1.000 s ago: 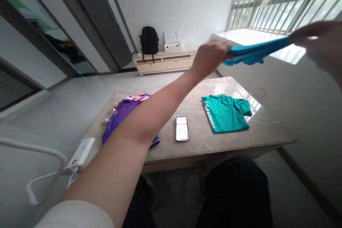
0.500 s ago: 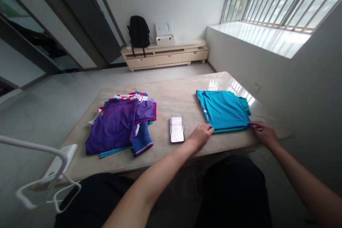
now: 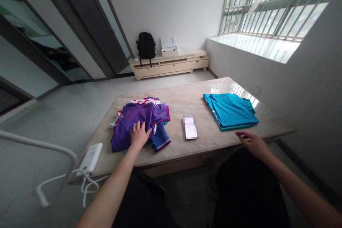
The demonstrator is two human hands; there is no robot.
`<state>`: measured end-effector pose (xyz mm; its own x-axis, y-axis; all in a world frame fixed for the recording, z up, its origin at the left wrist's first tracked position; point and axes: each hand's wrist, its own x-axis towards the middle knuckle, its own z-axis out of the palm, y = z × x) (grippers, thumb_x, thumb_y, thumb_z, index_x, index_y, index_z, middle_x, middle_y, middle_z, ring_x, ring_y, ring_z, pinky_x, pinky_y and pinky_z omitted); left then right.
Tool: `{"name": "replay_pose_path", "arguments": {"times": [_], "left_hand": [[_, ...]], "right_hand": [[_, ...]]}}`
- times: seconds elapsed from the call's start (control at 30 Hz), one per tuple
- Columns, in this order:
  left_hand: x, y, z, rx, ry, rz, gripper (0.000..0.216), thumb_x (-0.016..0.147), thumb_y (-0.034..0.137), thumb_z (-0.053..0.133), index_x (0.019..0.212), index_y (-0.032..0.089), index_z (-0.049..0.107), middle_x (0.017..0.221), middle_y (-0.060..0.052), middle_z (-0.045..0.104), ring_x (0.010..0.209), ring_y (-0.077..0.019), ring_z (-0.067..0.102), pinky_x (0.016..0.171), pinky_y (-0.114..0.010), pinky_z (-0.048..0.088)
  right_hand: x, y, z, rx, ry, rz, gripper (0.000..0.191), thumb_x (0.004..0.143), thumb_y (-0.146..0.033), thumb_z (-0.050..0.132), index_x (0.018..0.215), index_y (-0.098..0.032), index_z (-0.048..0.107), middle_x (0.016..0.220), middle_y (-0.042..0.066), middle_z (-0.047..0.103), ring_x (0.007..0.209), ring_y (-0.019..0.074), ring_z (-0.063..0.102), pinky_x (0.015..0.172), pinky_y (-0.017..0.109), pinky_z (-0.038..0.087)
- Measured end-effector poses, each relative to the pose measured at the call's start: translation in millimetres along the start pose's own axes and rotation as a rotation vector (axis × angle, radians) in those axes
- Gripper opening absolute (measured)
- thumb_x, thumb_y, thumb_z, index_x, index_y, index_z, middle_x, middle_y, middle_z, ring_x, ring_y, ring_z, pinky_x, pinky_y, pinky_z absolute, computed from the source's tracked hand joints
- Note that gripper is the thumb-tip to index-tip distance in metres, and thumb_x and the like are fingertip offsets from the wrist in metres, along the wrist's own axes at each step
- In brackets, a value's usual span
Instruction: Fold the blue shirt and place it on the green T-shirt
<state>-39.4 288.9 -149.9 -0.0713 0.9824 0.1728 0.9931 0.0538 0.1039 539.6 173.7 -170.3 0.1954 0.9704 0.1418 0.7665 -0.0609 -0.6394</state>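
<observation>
My left hand (image 3: 139, 134) lies spread on a purple shirt (image 3: 132, 121) at the top of a loose pile of clothes on the left of the marble table (image 3: 203, 142). A blue garment (image 3: 160, 139) with a striped hem pokes out beside it. My right hand (image 3: 253, 142) hovers open over the table's front edge, holding nothing, just short of a folded blue shirt (image 3: 230, 109). That shirt rests on a folded green one (image 3: 249, 104) on the right of the table.
A phone (image 3: 190, 127) lies face up between the two piles. A white power adapter (image 3: 90, 157) with cables sits at the table's left corner. A low cabinet (image 3: 169, 65) with a black backpack (image 3: 146, 45) stands at the far wall.
The blue shirt, held up in both hands a second ago, now lies folded on the green one. My left hand moved left onto the purple pile; my right hand drew back.
</observation>
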Motion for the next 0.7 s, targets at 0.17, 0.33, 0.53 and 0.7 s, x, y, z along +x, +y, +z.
{"name": "replay_pose_path", "arguments": {"times": [0.17, 0.33, 0.53, 0.7], "left_hand": [[-6, -35, 7, -0.059, -0.094, -0.017, 0.052, 0.096, 0.035, 0.061, 0.143, 0.012, 0.057, 0.153, -0.020, 0.053, 0.142, -0.0326, 0.050, 0.115, -0.039, 0.042], [-5, -23, -1, -0.114, -0.116, -0.046, 0.034, 0.100, 0.030, 0.063, 0.131, 0.016, 0.063, 0.145, -0.013, 0.059, 0.128, -0.0276, 0.060, 0.108, -0.048, 0.050], [3, -9, -29, -0.174, -0.218, -0.174, 0.030, 0.100, 0.037, 0.064, 0.121, 0.016, 0.066, 0.122, -0.010, 0.069, 0.109, -0.0248, 0.068, 0.096, -0.047, 0.056], [-16, 25, -74, -0.323, -0.364, -0.045, 0.023, 0.101, 0.032, 0.059, 0.114, 0.015, 0.067, 0.115, -0.011, 0.071, 0.108, -0.0257, 0.068, 0.097, -0.045, 0.054]], "right_hand": [[-59, -21, -6, -0.075, 0.155, 0.125, 0.046, 0.089, -0.047, 0.048, 0.110, -0.022, 0.079, 0.106, 0.011, 0.081, 0.094, 0.0327, 0.076, 0.080, 0.043, 0.057], [-77, -44, -3, -0.092, 0.150, 0.097, 0.042, 0.087, -0.044, 0.047, 0.106, -0.025, 0.080, 0.114, 0.008, 0.079, 0.102, 0.0326, 0.074, 0.087, 0.044, 0.055], [-78, -69, 6, -0.070, 0.171, 0.075, 0.039, 0.087, -0.040, 0.050, 0.109, -0.025, 0.078, 0.116, 0.010, 0.077, 0.100, 0.0355, 0.072, 0.086, 0.048, 0.053], [-101, -109, 29, 0.135, 0.098, -0.017, 0.036, 0.089, -0.040, 0.058, 0.117, -0.029, 0.076, 0.128, 0.008, 0.071, 0.117, 0.0362, 0.064, 0.102, 0.051, 0.047]]}}
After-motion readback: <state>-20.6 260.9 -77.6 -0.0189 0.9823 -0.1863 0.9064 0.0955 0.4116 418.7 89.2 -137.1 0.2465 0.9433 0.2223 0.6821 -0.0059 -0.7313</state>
